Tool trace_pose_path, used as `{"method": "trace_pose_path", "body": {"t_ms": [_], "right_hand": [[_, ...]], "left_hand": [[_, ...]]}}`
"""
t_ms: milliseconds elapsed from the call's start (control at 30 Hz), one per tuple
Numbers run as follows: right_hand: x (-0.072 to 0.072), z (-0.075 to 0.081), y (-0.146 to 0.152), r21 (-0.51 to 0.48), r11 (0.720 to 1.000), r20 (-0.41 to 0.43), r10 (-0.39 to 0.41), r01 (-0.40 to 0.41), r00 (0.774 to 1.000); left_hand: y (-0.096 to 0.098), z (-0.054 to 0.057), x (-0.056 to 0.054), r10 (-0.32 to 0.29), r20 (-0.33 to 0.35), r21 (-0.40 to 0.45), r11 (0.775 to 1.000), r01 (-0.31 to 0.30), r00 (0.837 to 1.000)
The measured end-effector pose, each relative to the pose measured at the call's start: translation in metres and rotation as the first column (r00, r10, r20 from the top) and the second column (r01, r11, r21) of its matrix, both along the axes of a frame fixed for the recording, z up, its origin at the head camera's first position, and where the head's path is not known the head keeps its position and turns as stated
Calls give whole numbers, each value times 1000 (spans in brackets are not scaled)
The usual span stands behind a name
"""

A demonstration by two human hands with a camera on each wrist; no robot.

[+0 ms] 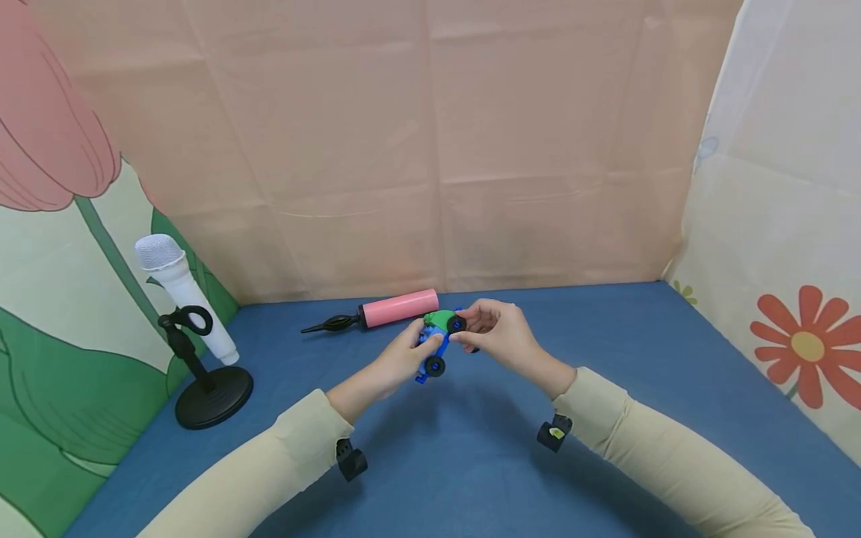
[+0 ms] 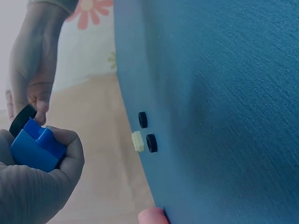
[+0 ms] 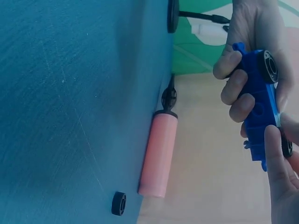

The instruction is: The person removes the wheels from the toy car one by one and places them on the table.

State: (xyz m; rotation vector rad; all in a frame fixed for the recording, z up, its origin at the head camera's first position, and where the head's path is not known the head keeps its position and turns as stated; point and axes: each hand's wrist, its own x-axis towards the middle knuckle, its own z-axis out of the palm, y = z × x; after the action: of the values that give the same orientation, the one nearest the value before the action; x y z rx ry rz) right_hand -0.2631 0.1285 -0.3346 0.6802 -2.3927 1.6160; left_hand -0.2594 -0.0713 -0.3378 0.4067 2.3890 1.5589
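My left hand [image 1: 398,360] grips a small toy car [image 3: 259,105], raised above the table, with fingers curled round its blue underside. A green part and black wheels show on it in the head view. My right hand [image 1: 506,334] is at the car's far end, where thumb and finger pinch a black wheel [image 1: 457,323] against its side. Another wheel [image 3: 267,66] sits at the near end. In the left wrist view the left hand hides much of the car. Two loose black wheels lie on the table, one here [image 2: 152,143], beside a pale yellow piece [image 2: 138,141].
Behind the hands a pink hand pump [image 1: 401,308] with a black nozzle lies on the blue table [image 1: 464,463]. At the left a white microphone [image 1: 184,291] leans in a black stand [image 1: 214,396]. Printed cloth walls border the table.
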Motion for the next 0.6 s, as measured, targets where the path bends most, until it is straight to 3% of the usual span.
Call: {"method": "trace_pose_path", "body": {"t_ms": [333, 600], "right_hand": [[-3, -2, -2, -66, 996, 46, 63, -60, 997], [-4, -3, -7, -83, 996, 71, 43, -37, 997]], "left_hand": [[-3, -2, -1, 2, -2, -7, 1000, -2, 1000], [-3, -2, 0, 21, 10, -10, 1000, -21, 1000]]}}
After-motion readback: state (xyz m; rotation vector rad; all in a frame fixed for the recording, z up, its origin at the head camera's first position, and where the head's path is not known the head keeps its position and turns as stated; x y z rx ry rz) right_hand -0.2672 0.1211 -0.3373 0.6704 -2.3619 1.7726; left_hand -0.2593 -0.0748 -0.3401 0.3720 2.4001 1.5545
